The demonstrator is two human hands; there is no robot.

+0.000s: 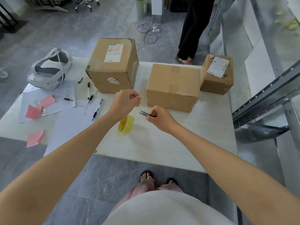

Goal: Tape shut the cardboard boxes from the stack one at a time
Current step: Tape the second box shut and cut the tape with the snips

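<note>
- Head view: left hand (125,99) at frame centre, fingers curled tight; what they pinch, I cannot tell.
- Right hand (159,118) beside it pinches small snips (146,114).
- Tape roll (126,124) sits just below the left hand; cardboard boxes (172,86) above.

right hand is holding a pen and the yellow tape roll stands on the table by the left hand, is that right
No, the head view shows the right hand pinching small black snips, not a pen. The yellow tape roll does stand on the table by the left hand.
</note>
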